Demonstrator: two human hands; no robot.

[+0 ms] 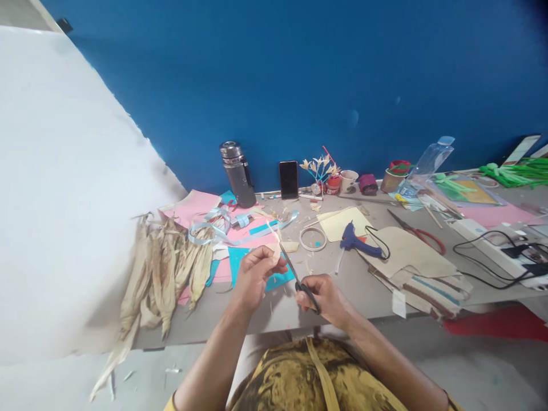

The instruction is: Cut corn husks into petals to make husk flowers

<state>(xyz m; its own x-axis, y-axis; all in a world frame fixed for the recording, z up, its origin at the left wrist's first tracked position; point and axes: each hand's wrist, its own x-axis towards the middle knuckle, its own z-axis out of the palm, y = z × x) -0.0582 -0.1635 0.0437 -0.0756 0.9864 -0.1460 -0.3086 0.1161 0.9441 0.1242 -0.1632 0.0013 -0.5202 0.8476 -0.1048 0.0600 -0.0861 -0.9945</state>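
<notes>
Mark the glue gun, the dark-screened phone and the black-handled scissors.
Glue gun (358, 244), head view: upper handle.
Dark-screened phone (289, 180), head view: screen.
Black-handled scissors (293, 271), head view: blade, near the handles.

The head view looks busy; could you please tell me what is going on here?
A person's left hand holds a small pale piece, and the right hand holds black-handled scissors raised to it; whether they are cutting is too small to tell. On the table, dried husks lie left, a blue glue gun right.
</notes>
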